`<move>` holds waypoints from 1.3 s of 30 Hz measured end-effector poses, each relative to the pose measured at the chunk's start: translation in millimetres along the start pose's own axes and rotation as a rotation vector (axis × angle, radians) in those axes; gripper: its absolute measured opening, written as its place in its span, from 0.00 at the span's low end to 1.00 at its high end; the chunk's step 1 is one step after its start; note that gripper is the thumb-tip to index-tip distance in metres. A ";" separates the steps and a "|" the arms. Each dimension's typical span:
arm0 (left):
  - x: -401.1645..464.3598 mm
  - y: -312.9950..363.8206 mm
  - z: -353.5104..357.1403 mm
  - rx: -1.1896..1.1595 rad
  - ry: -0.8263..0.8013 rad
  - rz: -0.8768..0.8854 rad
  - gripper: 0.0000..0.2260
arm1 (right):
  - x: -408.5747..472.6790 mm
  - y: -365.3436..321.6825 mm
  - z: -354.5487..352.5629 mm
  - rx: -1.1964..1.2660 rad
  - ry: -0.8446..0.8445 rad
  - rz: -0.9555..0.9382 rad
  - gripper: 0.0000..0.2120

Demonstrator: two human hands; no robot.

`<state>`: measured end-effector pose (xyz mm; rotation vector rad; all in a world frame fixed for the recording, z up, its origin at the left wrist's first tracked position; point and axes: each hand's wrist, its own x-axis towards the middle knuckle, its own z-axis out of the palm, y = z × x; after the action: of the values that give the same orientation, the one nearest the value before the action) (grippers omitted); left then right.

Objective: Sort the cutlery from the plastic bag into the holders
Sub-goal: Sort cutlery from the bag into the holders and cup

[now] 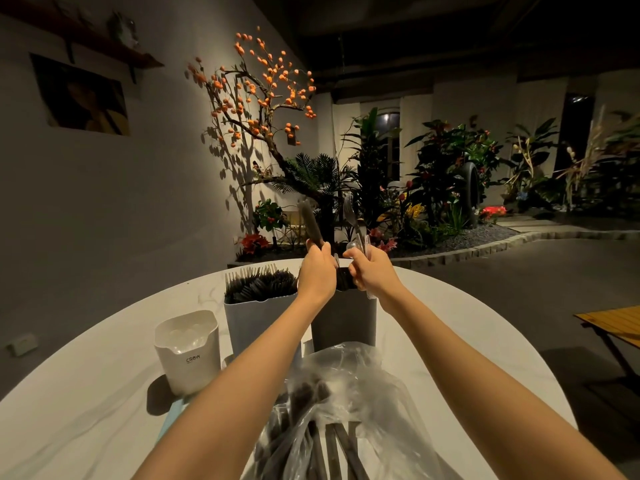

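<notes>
Cutlery (pixel 332 441) fills the plastic bag (pixel 363 393); forks (pixel 259 285) crowd the grey holder (pixel 256 320).

Dim warm light, hard shadows on the wall (pixel 114 209), wide-angle bending at edges.

A single wide-angle head view looks forward and slightly down from the person's own height, along both outstretched forearms. The round white worktop (pixel 450 327) fills the lower half, close under the lens, its near edge cut off by the frame. Beyond its far rim the view reaches well across a dim room to a wall (pixel 121 202) and a planted bed (pixel 433 188).
</notes>
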<state>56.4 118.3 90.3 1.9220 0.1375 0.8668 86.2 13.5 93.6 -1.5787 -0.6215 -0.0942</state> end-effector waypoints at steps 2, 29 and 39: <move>-2.2 -5.4 0.3 0.135 -0.006 0.022 0.12 | 0.8 1.9 0.6 -0.011 0.005 0.015 0.12; -7.5 11.5 -25.6 -0.163 0.102 0.019 0.13 | -26.4 -11.7 19.3 -0.038 -0.372 0.074 0.15; -17.4 -0.7 -66.3 -0.222 0.262 -0.115 0.10 | -41.0 -15.8 47.2 -0.176 -0.494 0.132 0.08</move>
<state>2.5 160.0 98.1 1.5745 0.2930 1.0101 30.2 44.3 84.6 -1.8238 -0.9059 0.3593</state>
